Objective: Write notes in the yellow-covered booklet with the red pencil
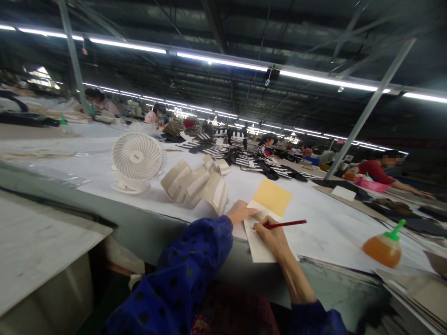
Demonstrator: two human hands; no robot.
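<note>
A small notepad lies at the table's front edge, its yellow cover [272, 197] flipped up and a white page [262, 249] facing me. My right hand [274, 236] rests on that page, fingers closed around a slim dark red pen [289, 224] whose rear end points right. On the page's upper left lies my left hand [240, 211], fingers stretched flat and partly hidden by the page's glare and the other hand. Just left of it stand curved beige pieces with pale strips [195, 184].
A white fan [138, 158] stands on the white-covered table [324, 232]. To the right sits a bottle of amber liquid with a green nozzle [384, 246], near stacked sheets [415, 293]. Black-and-white striped pieces [251, 160] lie farther back. Other people work beyond, one in a red sleeve [375, 170].
</note>
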